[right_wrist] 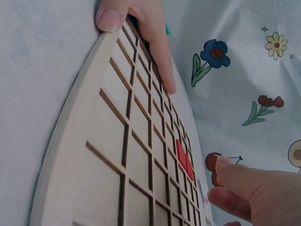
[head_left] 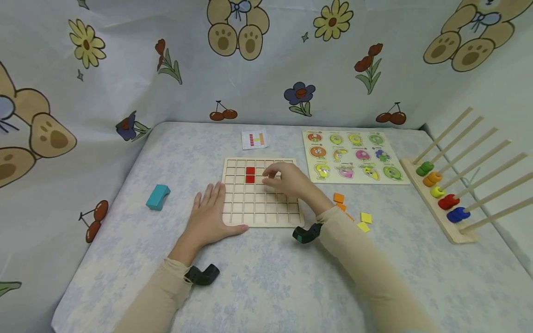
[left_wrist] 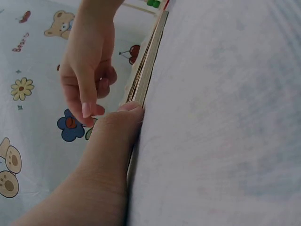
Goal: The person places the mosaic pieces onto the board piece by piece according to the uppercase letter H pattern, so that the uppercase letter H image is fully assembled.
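Note:
A square wooden grid board (head_left: 261,203) lies on the table, with two red tiles (head_left: 250,171) one behind the other in its upper part. My left hand (head_left: 210,210) rests along the board's left side, fingers straight, with the thumb at its front edge; the left wrist view shows that thumb (left_wrist: 115,132) against the edge. Above the board, just right of the red tiles, hovers my right hand (head_left: 287,179) with bent fingers. No tile shows between its thumb and fingers in either wrist view. The right wrist view also shows the red tiles (right_wrist: 185,160) in the grid.
Orange tiles (head_left: 339,198) and yellow tiles (head_left: 365,218) lie right of the board. A pattern card (head_left: 254,139) and a fruit picture board (head_left: 354,157) are behind. At far right stands a pegged rack (head_left: 441,210) with coloured beads; a teal block (head_left: 158,197) is left.

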A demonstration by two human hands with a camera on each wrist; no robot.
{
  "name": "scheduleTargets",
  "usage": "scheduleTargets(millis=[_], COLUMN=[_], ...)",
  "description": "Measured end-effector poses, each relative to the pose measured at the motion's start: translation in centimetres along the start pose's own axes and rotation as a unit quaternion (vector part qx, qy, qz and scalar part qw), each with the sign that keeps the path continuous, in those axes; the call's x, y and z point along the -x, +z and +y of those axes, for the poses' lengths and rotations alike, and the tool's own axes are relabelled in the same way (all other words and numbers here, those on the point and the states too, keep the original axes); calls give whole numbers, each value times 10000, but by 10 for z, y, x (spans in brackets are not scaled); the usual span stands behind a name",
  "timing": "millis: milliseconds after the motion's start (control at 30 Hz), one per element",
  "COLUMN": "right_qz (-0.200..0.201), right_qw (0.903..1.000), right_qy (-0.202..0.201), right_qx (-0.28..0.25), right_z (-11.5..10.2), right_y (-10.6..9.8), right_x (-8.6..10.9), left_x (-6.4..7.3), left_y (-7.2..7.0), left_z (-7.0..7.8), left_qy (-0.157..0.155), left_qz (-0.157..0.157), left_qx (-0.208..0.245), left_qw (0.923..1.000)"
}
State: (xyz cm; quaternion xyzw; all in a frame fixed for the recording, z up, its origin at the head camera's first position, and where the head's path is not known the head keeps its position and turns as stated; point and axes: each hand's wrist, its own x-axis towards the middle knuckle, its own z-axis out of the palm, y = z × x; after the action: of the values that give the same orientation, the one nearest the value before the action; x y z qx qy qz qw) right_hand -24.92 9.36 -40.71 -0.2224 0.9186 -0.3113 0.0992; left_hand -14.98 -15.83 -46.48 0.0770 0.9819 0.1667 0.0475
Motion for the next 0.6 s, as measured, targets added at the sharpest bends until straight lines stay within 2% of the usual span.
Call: scheduleTargets(millis=[233,600], right_qz=[-270,23], right_qw=[9996,9987], right_qy=[121,504], right_qx=[3,-66], right_z=[25,73], right_y=[-21,-47], right_x=[32,85], left_x=[0,0], left_y=[1,2], left_z=[0,0], left_qy=[26,39], left_qz=[16,52], left_qx=[-63,-106], left_qw=[10000,9999])
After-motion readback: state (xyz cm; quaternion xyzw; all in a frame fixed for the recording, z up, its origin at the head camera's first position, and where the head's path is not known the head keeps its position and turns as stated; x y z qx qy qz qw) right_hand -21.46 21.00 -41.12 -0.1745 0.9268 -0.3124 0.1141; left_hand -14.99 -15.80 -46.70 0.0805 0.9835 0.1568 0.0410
